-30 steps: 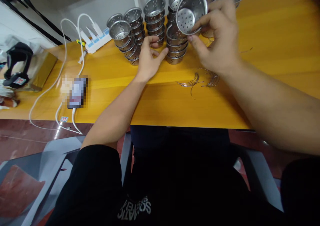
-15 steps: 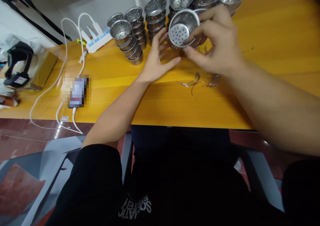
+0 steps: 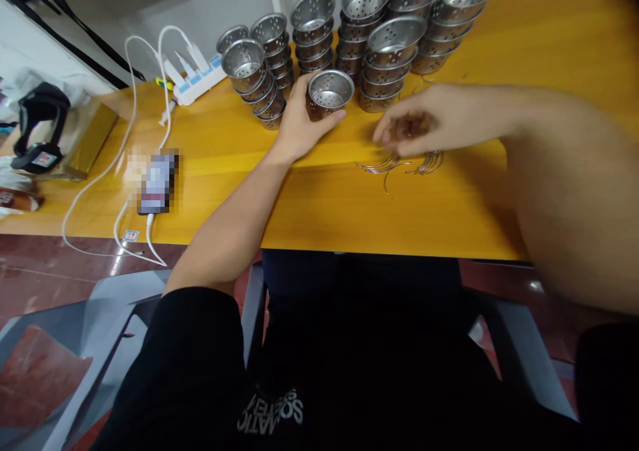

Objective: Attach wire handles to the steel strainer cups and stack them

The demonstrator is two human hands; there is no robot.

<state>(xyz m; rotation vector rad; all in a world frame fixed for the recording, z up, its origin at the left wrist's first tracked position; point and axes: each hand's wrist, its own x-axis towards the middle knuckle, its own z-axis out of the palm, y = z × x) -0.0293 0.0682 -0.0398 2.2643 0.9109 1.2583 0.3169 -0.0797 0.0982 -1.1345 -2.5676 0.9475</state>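
Observation:
My left hand (image 3: pixel 298 126) is wrapped round a small perforated metal cup (image 3: pixel 331 94), its mouth facing up, thumb at the near side and fingers behind. My right hand (image 3: pixel 433 120) hovers over the table with fingers loosely curled, thumb apart from them, and nothing visible held; it is slightly blurred. Just below it lie thin curved metal wires (image 3: pixel 428 163) in a loose cluster. Beyond both hands rise several stacks of the same perforated cups, the nearest stack (image 3: pixel 388 72) standing between the hands.
Another cup stack (image 3: pixel 255 82) stands left of my left hand. A white power strip (image 3: pixel 200 82) with plugged cables lies at the back left. A phone (image 3: pixel 158 183) on a cable rests on the wooden table (image 3: pixel 319 215). A cardboard box (image 3: pixel 92 138) sits far left.
The cup has passed from my right hand into my left and come down toward the table. My right hand has released it and moved nearer, above the wires.

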